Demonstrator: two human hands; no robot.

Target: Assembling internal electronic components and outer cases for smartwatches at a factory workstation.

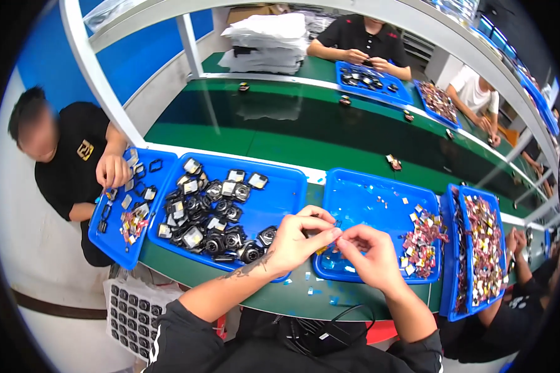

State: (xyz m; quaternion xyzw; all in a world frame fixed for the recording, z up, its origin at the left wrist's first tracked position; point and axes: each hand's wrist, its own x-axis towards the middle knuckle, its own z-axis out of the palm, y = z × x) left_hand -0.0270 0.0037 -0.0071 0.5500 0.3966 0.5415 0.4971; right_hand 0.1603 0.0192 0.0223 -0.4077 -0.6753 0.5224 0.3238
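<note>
My left hand and my right hand meet over the near left part of a blue tray. Both are closed in a pinch, fingertips almost touching. A tiny dark piece shows at the fingertips, too small and too covered to name. On the right side of that tray lies a heap of small reddish and whitish parts. Left of my hands, a second blue tray bears a pile of black camera-like modules, some with pale square faces.
Blue scraps lie on the green bench. Stacked blue trays with small parts stand right. A co-worker's hand works over another tray at left. Beyond runs a green conveyor belt carrying scattered parts. A cable hangs near my lap.
</note>
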